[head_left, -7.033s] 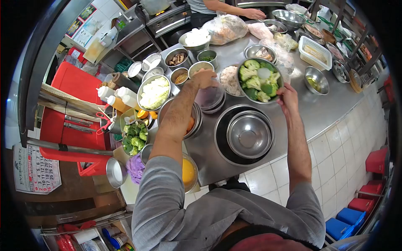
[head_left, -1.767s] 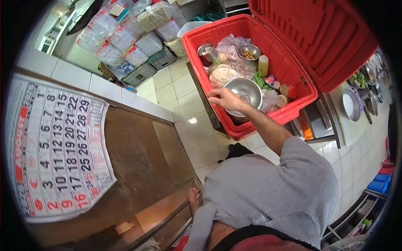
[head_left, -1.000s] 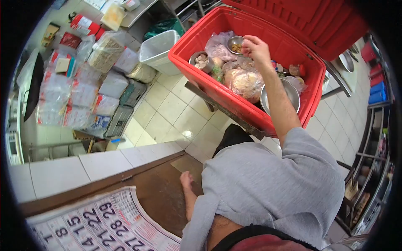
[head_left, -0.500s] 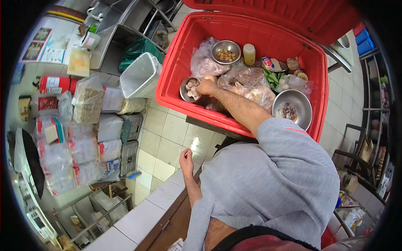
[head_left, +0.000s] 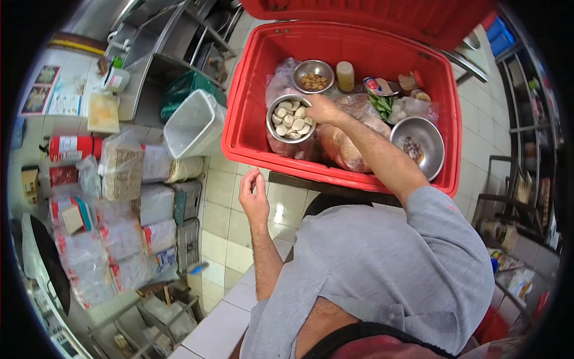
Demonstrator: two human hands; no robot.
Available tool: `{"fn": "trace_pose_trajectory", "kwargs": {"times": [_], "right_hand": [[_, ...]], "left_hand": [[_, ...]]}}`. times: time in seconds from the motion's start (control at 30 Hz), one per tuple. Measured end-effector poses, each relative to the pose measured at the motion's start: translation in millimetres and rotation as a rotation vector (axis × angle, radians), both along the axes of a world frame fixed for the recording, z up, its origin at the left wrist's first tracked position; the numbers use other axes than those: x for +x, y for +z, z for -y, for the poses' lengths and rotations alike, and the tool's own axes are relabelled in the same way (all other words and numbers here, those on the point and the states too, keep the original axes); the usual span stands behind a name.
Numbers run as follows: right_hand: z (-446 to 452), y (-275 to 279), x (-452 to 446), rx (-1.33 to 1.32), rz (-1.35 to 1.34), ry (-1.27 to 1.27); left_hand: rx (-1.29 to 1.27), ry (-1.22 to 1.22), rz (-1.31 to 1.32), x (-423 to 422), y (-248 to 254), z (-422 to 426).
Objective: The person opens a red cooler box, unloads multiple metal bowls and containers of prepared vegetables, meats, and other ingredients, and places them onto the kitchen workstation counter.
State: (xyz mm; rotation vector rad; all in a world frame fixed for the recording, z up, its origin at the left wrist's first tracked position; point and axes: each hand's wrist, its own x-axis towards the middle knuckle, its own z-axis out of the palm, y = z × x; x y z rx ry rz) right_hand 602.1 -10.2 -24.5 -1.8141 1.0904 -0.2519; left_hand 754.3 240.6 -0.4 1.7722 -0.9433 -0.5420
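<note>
My right hand (head_left: 323, 110) grips the right rim of a steel bowl (head_left: 273, 133) inside the red cooler box (head_left: 245, 142). Pale, thick round pieces (head_left: 292, 119) fill this bowl, which sits level with its mouth upward. Behind it stands a second steel bowl (head_left: 297, 74) with small brown pieces (head_left: 314, 82). Under my right forearm lies plastic-wrapped meat (head_left: 347, 146). My left hand (head_left: 255, 194) hangs in the air outside the cooler's front edge, holding nothing, its fingers slightly bent and apart from the thumb.
Also in the cooler are a yellowish bottle (head_left: 345, 76), green leaves (head_left: 380, 106) and a larger steel bowl (head_left: 431, 133) with chopped purplish pieces. The cooler's lid (head_left: 382, 15) stands raised. A white bin (head_left: 192, 128) is to the left, near stacked wrapped packs (head_left: 122, 239).
My right hand has raised the bowl of pale pieces from the cooler's left corner and brought it rightward, more level. My left hand has moved up, nearer the cooler.
</note>
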Motion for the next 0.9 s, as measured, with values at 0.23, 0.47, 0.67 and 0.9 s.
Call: {"fn": "trace_pose_trajectory", "kwargs": {"times": [0.23,0.47,0.67,0.9], "right_hand": [[-74.6,125.7,-129.1,-0.038,0.152,-0.274],[-166.6,274.7,-265.1,-0.345,0.282,-0.273],[-198.2,337.4,-391.2,-0.511,0.240,-0.309],[-184.0,308.1,-568.7,-0.334,0.260,-0.540]], "left_hand": [[-0.134,-0.271,0.048,-54.3,13.5,39.2],[-0.365,-0.397,-0.135,-182.0,46.8,49.3],[-0.108,-0.441,-0.349,-274.7,10.2,81.9],[-0.213,-0.311,-0.340,-407.4,-1.8,130.8]]}}
